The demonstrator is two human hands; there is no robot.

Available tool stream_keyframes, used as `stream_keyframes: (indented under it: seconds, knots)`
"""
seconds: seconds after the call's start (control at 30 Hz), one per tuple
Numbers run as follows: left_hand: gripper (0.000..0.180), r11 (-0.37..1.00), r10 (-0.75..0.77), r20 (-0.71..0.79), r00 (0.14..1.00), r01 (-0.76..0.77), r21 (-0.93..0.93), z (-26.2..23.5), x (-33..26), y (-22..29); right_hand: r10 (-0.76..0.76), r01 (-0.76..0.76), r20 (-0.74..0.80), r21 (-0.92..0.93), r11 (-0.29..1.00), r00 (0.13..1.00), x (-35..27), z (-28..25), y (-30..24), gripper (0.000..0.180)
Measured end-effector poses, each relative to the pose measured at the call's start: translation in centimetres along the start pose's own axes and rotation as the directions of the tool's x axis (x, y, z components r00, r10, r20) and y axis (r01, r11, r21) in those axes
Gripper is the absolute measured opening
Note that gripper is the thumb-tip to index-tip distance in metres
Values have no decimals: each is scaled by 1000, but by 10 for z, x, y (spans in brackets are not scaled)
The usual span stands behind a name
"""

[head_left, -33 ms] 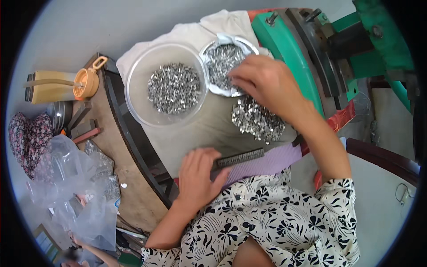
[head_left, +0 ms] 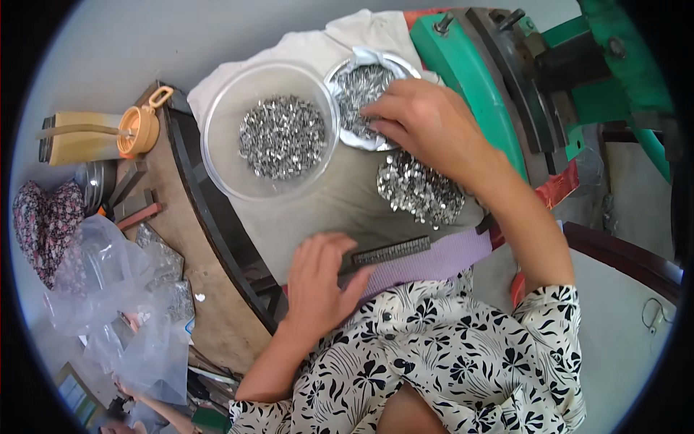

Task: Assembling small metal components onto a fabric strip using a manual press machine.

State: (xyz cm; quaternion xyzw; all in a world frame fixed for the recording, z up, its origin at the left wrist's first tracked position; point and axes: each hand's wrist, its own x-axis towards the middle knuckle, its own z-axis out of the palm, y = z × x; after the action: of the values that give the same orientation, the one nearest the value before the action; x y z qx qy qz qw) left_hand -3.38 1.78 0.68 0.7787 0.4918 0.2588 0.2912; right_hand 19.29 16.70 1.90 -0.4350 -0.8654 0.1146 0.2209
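While one dish (head_left: 406, 66) of slim metal pins (head_left: 359, 92) sits at the far side of the cloth (head_left: 329, 210), the right hand (head_left: 434, 126) reaches over its near right edge, thumb and fingers bent close together above the pins; whether they pinch one, I cannot tell. The pins are too many to count. The left hand (head_left: 316, 278) is at the left end of one dark slotted bar (head_left: 394, 249), its thumb and fingers parted around that end; blur hides whether they grip it. The bar lies along the cloth's near edge, just beyond one strip of purple fabric (head_left: 426, 265).

One clear tub (head_left: 219, 170) stands left of the dish, with countless short metal bits (head_left: 282, 137) on its bottom. One heap (head_left: 419, 189) of shiny flat pieces lies on the cloth between the dish and the bar, partly under the right forearm.

Farther right is one green machine (head_left: 470, 87). To the left, one wooden bench (head_left: 217, 311) bears one red-handled tool (head_left: 139, 216) and one orange-lidded jug (head_left: 139, 130). At lower left, one other person's arm (head_left: 165, 414) shows.
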Motion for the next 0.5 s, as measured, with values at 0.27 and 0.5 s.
stream_keyframes:
  seconds: [0.27, 0.5]
  knots:
    - [39, 970, -44, -360, 932, -47, -240, -12, 21, -3, -5, 47, 248, -162, 986, 969, 29, 13, 4, 12]
    - [23, 977, 109, -420, 901, -176, -123, -26, 69, 15, 187, -243, 217, 264, 933, 958, 15, 1, 2, 14]
